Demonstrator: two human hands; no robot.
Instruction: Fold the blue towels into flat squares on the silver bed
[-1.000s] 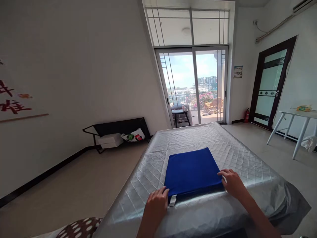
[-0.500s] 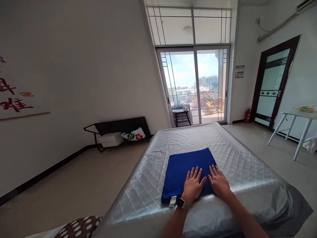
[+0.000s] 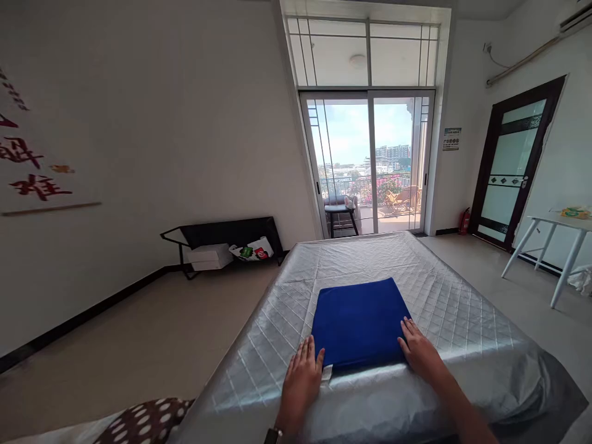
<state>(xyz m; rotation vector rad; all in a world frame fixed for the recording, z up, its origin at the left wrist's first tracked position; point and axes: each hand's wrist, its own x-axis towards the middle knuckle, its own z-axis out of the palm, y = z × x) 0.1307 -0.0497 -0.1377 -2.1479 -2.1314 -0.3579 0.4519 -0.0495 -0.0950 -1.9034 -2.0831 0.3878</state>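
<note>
A flat square of blue cloth (image 3: pixel 363 320), seemingly folded, lies on the silver quilted cover (image 3: pixel 259 351) of a bed-like surface. A small white tag (image 3: pixel 327 372) pokes out at its near left corner. My left hand (image 3: pixel 301 377) rests at the cloth's left edge, fingers stretched out and pointing away from me. On the opposite side my right hand (image 3: pixel 420 348) lies open, its fingertips touching the right edge. Neither hand grips the cloth. A dark band (image 3: pixel 272 435) shows on my left wrist at the bottom of the view.
Against the left wall stands a low black rack (image 3: pixel 226 233) with a white box (image 3: pixel 209 256) and a printed bag (image 3: pixel 253 249). A brown dotted cloth (image 3: pixel 143 420) lies at lower left. A white table (image 3: pixel 559 222) is at right, sliding glass doors (image 3: pixel 370 160) at the back.
My left hand has moved left, from the cloth's middle to its left edge. My right hand has shifted slightly right and down, to the right edge. The cloth's top now looks smooth and uncovered.
</note>
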